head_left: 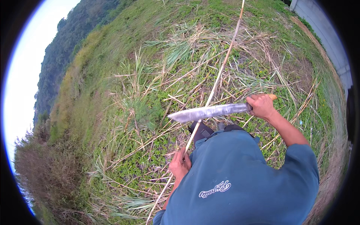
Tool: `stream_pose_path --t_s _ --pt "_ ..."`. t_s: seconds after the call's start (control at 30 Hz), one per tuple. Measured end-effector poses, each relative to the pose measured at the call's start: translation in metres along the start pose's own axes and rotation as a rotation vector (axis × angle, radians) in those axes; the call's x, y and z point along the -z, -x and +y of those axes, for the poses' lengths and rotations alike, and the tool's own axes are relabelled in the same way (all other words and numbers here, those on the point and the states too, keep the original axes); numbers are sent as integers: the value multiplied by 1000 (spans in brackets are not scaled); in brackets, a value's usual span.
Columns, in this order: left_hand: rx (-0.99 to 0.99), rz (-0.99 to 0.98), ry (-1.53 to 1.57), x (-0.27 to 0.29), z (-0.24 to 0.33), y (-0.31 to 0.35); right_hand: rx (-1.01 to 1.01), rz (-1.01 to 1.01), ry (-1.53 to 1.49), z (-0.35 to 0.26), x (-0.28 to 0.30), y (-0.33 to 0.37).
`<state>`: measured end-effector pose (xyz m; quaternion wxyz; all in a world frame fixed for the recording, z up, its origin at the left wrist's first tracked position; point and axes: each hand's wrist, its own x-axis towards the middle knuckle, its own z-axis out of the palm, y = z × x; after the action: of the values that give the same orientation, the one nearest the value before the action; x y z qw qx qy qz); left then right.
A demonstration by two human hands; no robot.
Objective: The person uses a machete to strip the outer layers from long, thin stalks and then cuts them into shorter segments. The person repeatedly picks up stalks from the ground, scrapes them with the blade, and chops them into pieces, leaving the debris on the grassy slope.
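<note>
Here the left hand (pixel 180 164) grips a long, thin, pale dry cane stalk (pixel 217 77) — light, stiff, probably brittle — while the right hand (pixel 261 106) clamps the wooden handle of a broad steel machete (pixel 210 111).

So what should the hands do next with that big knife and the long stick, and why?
Probably swing the machete down onto the long cane stalk. The right hand holds the blade level right across the stalk, and the left hand grips the stalk lower down, well back from the edge, so it looks steadied for a cut.
</note>
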<state>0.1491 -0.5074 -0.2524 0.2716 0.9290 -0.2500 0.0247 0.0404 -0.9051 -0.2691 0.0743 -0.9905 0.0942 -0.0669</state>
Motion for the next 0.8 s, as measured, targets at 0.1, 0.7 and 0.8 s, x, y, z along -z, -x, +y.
stream_pose_path --t_s 0.1,0.7,0.8 --pt "69 -92 78 -2 -1 1 -372 36 -47 33 -17 -9" --pt "421 -307 441 -5 -122 87 -1063 313 -989 96 -57 -89" --pt "381 -400 510 11 -121 90 -957 505 -1394 70 -49 -113"
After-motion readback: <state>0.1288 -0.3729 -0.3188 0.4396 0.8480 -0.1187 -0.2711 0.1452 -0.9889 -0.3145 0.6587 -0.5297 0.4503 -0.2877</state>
